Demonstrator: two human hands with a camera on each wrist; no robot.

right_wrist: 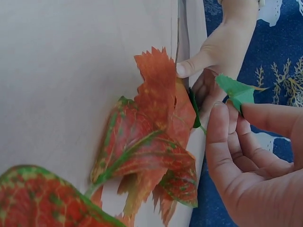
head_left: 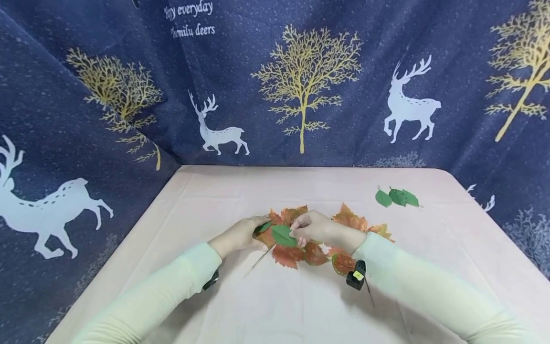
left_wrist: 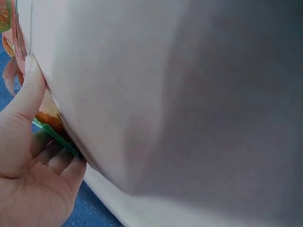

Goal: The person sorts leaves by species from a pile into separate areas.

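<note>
1. Pink table (head_left: 206, 306): bare cloth fills the frame's lower half; we see open room there.
2. Red leaf spray (head_left: 309, 239), frame centre, runs left-right.
3. Our left hand (head_left: 240, 235) grips the spray's left end.
4. Our right hand (head_left: 311, 227) pinches a green leaf (head_left: 282, 235), tip pointing lower right.

Two hands, the left hand (head_left: 240, 235) and the right hand (head_left: 313, 228), worked over one pink surface (head_left: 215, 200), where one cluster of red-orange leaves (head_left: 318, 239) lay, one green leaf (head_left: 282, 235) sat between the hands, and three more green leaves (head_left: 397, 197) lay well apart.
</note>
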